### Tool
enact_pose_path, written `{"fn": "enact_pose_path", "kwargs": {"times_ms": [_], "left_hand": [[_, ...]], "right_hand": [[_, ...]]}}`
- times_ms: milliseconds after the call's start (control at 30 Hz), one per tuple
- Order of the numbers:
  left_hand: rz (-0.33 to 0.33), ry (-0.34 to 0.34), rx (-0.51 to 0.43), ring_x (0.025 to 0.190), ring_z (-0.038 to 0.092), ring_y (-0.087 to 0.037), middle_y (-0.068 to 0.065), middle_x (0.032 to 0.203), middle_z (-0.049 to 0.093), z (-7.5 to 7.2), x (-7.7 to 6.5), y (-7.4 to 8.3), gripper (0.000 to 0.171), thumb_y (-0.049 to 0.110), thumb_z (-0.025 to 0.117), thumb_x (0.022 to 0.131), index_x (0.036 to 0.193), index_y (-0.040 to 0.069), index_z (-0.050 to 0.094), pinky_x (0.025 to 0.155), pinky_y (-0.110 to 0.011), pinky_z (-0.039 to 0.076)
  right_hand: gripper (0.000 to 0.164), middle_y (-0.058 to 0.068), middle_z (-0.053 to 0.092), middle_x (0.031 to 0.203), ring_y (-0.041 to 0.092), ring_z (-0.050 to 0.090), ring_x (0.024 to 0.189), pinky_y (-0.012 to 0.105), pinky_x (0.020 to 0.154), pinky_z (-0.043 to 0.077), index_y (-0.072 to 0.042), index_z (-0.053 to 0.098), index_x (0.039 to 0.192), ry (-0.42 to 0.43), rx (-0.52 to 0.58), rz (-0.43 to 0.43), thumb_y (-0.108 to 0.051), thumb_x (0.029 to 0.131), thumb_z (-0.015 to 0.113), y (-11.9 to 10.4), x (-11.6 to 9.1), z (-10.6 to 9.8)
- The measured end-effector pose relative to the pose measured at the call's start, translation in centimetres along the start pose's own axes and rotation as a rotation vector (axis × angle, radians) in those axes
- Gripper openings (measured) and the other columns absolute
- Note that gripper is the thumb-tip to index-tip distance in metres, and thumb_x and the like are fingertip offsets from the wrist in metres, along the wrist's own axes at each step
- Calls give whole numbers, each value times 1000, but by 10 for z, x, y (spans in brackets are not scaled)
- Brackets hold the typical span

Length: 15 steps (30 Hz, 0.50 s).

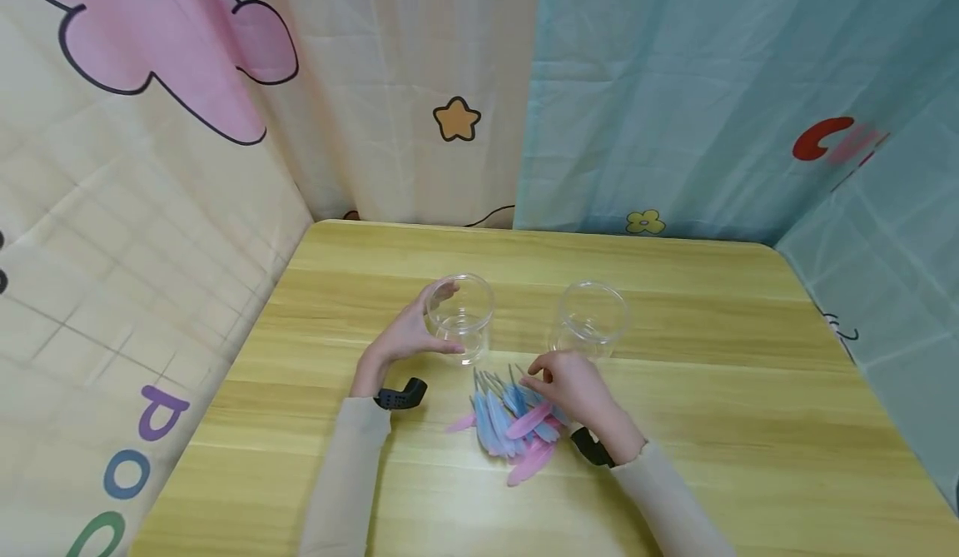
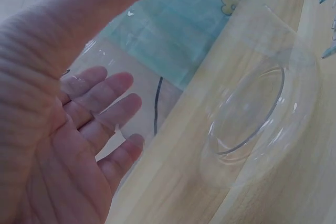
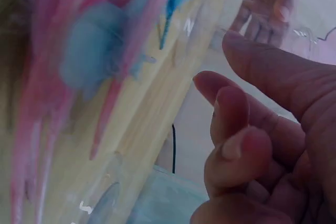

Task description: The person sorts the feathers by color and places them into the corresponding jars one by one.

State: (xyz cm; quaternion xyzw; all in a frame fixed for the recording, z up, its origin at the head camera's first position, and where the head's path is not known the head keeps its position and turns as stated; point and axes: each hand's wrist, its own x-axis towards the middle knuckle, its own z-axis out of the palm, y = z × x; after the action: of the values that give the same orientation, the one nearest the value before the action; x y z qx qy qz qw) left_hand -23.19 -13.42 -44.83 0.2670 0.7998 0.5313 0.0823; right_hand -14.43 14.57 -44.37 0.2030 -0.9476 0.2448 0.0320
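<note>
My left hand (image 1: 404, 334) wraps round a clear cylindrical cup (image 1: 474, 328), thumb in front and fingers behind. In the left wrist view the fingers (image 2: 113, 93) curve beside the transparent wall, and the round base (image 2: 252, 108) shows close to the table. A pile of feathers lies between my forearms, with blue feathers (image 1: 490, 424) and pink feathers (image 1: 534, 460), many quills pointing away from me. My right hand (image 1: 573, 384) hovers at the pile's right, fingers loosely curled. The right wrist view shows a gap between its thumb (image 3: 262, 66) and forefinger, with nothing held there.
A second clear cup (image 1: 592, 315) stands right of the first, just beyond my right hand. The wood-grain table (image 1: 734, 424) reaches back to a printed curtain (image 1: 637, 99), with more curtain along both sides. Each wrist wears a black device (image 1: 402, 394).
</note>
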Motion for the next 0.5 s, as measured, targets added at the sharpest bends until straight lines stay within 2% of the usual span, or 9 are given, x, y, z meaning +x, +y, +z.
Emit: {"fn": "enact_pose_path", "kwargs": {"times_ms": [67, 100, 300, 500], "left_hand": [[-3, 4, 8, 137, 26, -21, 1, 148, 35, 0, 1, -11, 106, 29, 90, 64, 148, 28, 26, 106, -56, 20], [-3, 2, 13, 137, 27, -22, 1, 147, 35, 1, 0, -11, 106, 30, 90, 64, 148, 27, 26, 106, -56, 20], [3, -3, 29, 136, 27, -24, -1, 148, 35, 0, 0, -12, 107, 31, 89, 65, 149, 21, 24, 106, -55, 20], [0, -3, 32, 136, 27, -24, -2, 148, 33, 0, 2, -11, 106, 25, 89, 66, 149, 24, 23, 107, -54, 20]], "right_hand": [[13, -11, 49, 58, 5, 42, 51, 23, 49, 39, -10, 72, 79, -12, -9, 34, -22, 80, 77, 1, 1, 6], [13, -11, 50, 57, 5, 42, 50, 24, 48, 39, -10, 72, 79, -16, -13, 48, -21, 80, 77, 1, 1, 8], [17, -6, 56, 59, 8, 44, 48, 27, 46, 40, -9, 68, 74, -18, -60, 102, -21, 78, 79, 2, 4, 15], [23, -2, 56, 62, 12, 48, 52, 30, 48, 43, -9, 61, 71, -43, -89, 160, -21, 78, 79, 3, 9, 18]]}}
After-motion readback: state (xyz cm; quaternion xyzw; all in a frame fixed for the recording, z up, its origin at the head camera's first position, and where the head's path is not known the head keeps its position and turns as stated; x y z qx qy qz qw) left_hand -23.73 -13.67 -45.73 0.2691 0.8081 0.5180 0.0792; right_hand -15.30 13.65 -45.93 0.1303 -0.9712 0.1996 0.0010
